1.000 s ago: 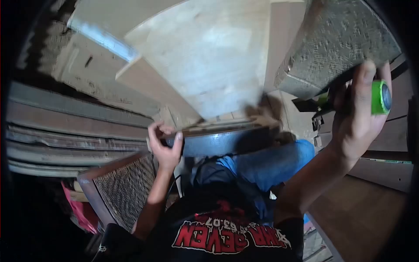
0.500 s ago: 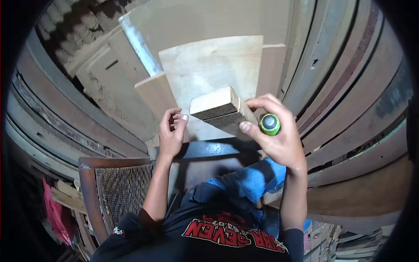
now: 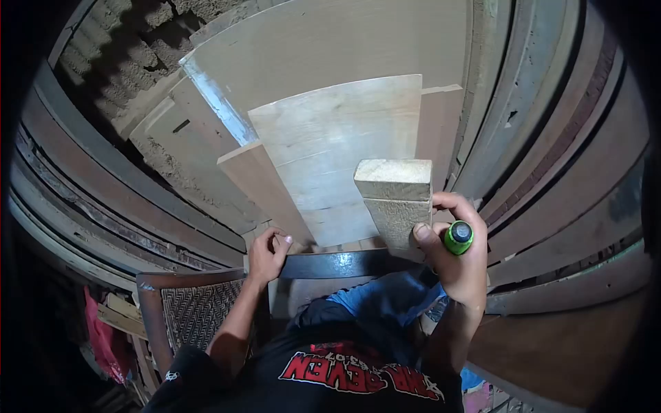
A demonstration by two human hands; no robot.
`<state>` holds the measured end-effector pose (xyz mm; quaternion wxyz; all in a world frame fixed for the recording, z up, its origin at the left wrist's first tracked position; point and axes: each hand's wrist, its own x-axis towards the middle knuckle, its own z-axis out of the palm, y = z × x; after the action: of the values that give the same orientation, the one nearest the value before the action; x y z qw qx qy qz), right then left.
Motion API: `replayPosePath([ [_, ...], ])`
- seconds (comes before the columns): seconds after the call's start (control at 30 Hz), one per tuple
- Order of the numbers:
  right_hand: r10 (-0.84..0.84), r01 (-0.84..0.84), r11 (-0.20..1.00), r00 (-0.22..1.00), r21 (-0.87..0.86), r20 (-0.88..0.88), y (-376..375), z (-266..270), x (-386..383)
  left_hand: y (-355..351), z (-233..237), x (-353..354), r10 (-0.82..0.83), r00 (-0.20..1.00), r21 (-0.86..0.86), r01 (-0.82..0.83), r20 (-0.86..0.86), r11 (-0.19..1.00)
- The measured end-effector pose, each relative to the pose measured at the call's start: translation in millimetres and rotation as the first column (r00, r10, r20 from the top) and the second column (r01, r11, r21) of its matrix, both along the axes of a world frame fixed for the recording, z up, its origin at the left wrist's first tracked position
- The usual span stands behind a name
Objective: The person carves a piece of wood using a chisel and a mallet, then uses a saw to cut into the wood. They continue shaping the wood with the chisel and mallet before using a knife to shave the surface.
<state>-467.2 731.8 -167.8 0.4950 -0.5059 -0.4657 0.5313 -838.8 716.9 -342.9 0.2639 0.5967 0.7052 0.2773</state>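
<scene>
Planks (image 3: 551, 179) are ranged along both sides of the cramped space, packed close together, perhaps so that floor room is saved. Ahead, a pale panel (image 3: 330, 155) is propped in front of a larger board (image 3: 344, 51), apparently for support.

Before the panel's lower right part, above the right end of a dark rail (image 3: 337, 265), the block (image 3: 392, 220) is held upright with its pale end uppermost. Its right edge is pinched by the right hand (image 3: 454, 258): the thumb is pressed on the near face and the forefinger is bent behind, so the broad face is left exposed. A green handle (image 3: 460, 237) is lodged in the same hand, cap upward, presumably so that the left can be spared; its lower part is hidden.

Nothing is seen held by the left hand (image 3: 268, 255). Its fingers are loosely curled, a gap being left beside the thumb. It is poised just beside the rail's left end; whether contact is made cannot be told.
</scene>
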Motion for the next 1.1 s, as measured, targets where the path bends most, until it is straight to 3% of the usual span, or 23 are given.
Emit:
replayPosePath([
  [0.13,-0.018,0.026,0.991,0.998,0.135,-0.062,25,0,-7,13,18,13,0.051,0.998,-0.073,-0.053,-0.02,0.996],
  [0.23,0.052,-0.043,0.989,0.997,0.141,-0.064,39,-5,-14,12,20,15,0.062,0.995,-0.143,-0.073,-0.083,0.987],
  [0.27,0.017,-0.013,0.997,0.999,0.072,-0.052,39,-5,-20,15,23,13,0.046,0.995,-0.168,-0.061,-0.092,0.984],
  [0.33,-0.091,0.133,0.951,0.983,0.279,-0.158,28,-7,-50,13,17,11,0.013,0.997,-0.189,-0.028,-0.079,0.982],
  [0.43,-0.235,0.241,0.934,0.97,0.262,-0.055,17,4,-73,14,20,12,-0.009,0.993,-0.22,-0.016,-0.115,0.975],
  [0.5,-0.184,0.173,0.955,0.983,0.24,0.023,0,4,-68,14,21,6,-0.1,0.994,-0.335,0.077,-0.05,0.939],
  [0.57,-0.024,-0.005,0.968,0.994,0.252,0.111,-11,16,-49,28,19,1,-0.215,0.973,-0.331,0.23,0.082,0.915],
  [0.63,-0.042,-0.009,0.97,0.978,0.243,0.203,-24,27,-56,38,40,18,-0.282,0.877,-0.123,0.353,0.389,0.928],
  [0.7,-0.133,0.094,0.981,0.964,0.17,0.231,-39,21,-64,41,72,46,-0.296,0.621,0.097,0.334,0.725,0.938],
  [0.73,-0.141,0.041,0.963,0.92,0.266,0.367,-47,21,-60,40,86,57,-0.37,0.475,0.182,0.395,0.799,0.9],
  [0.77,-0.093,-0.013,0.973,0.89,0.231,0.446,-53,25,-56,47,103,68,-0.457,0.316,0.293,0.45,0.832,0.844],
  [0.83,-0.134,0.033,0.975,0.874,0.218,0.467,-61,30,-61,51,131,98,-0.598,0.191,0.423,0.543,0.779,0.725],
  [0.9,-0.207,0.161,0.971,0.934,0.175,0.291,-63,23,-65,56,130,108,-0.547,0.243,0.328,0.586,0.801,0.741],
  [0.93,-0.216,0.207,0.971,0.974,0.118,0.065,-59,17,-68,58,134,119,-0.536,0.24,0.338,0.557,0.809,0.759],
  [1.03,-0.218,0.142,0.951,0.938,0.277,0.27,-43,15,-76,52,142,130,-0.475,0.249,0.362,0.39,0.844,0.847],
  [1.07,-0.156,0.062,0.953,0.939,0.296,0.306,-39,11,-75,51,141,126,-0.462,0.249,0.372,0.336,0.851,0.865],
  [1.1,-0.174,0.086,0.952,0.942,0.295,0.288,-40,10,-75,47,133,120,-0.434,0.261,0.361,0.285,0.862,0.888],
])
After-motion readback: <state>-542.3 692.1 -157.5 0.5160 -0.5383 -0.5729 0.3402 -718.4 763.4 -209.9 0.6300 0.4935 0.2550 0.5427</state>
